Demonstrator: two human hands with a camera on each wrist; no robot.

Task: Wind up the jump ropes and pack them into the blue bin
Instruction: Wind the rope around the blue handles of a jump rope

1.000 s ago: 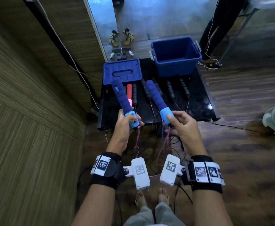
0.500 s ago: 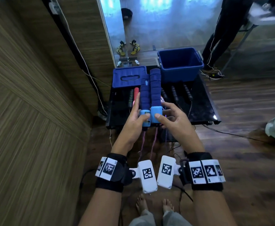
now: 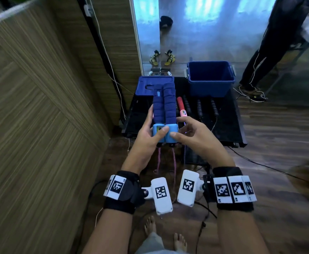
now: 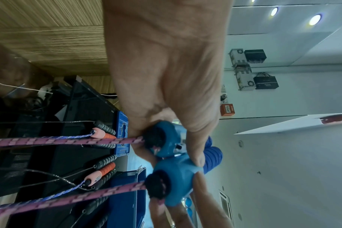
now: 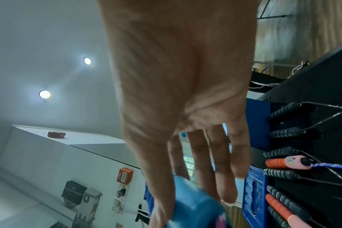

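Note:
Two blue foam jump rope handles (image 3: 164, 103) with cyan caps (image 4: 166, 138) lie side by side, pointing away from me above the black table's near edge. My left hand (image 3: 155, 125) grips both at the caps, its thumb across the top. My right hand (image 3: 181, 130) pinches the right cap (image 4: 176, 174) between thumb and a finger, its other fingers straight. A purple-pink rope (image 3: 174, 162) hangs from both caps toward the floor. The blue bin (image 3: 210, 88) stands open at the table's back right, with nothing showing inside it.
The blue lid (image 3: 144, 87) lies at the back left of the black table (image 3: 227, 129). A red-handled rope (image 3: 180, 105) and black-handled ropes (image 3: 199, 107) lie between lid and bin. A wood panel wall runs on the left. A person (image 3: 271, 43) stands beyond the bin.
The two blue handles, held apart a second ago, have come together side by side. My left thumb now reaches across both caps, and my right hand's fingers have loosened.

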